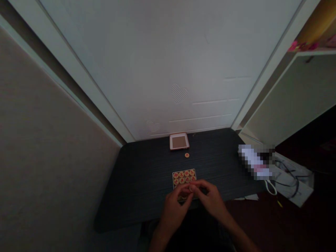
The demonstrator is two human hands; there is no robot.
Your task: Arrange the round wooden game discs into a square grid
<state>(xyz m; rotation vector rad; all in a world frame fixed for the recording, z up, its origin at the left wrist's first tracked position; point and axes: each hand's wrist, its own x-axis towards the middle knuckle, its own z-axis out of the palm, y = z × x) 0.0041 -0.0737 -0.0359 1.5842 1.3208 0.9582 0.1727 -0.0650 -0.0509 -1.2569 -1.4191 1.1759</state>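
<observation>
A shallow tray [173,180] on the dark desk holds rows of round, pale Chinese chess pieces [181,174] with red characters. Its near part is covered by my hands. My left hand [176,203] is over the tray's near left, thumb and fingers curled together. From the right, my right hand [208,196] meets it with thumb and forefinger pinched, so the fingertips of both come together above the pieces. Whatever is between them is too small and hidden to make out. One loose chess piece [187,155] lies beyond the tray.
An open, shallow lid or box [179,142] lies at the desk's back, against a white panel [168,70]. The dark desk [131,182] has a wall on its left. A blurred-out pale object [254,162] is at its right edge, near cables [295,178].
</observation>
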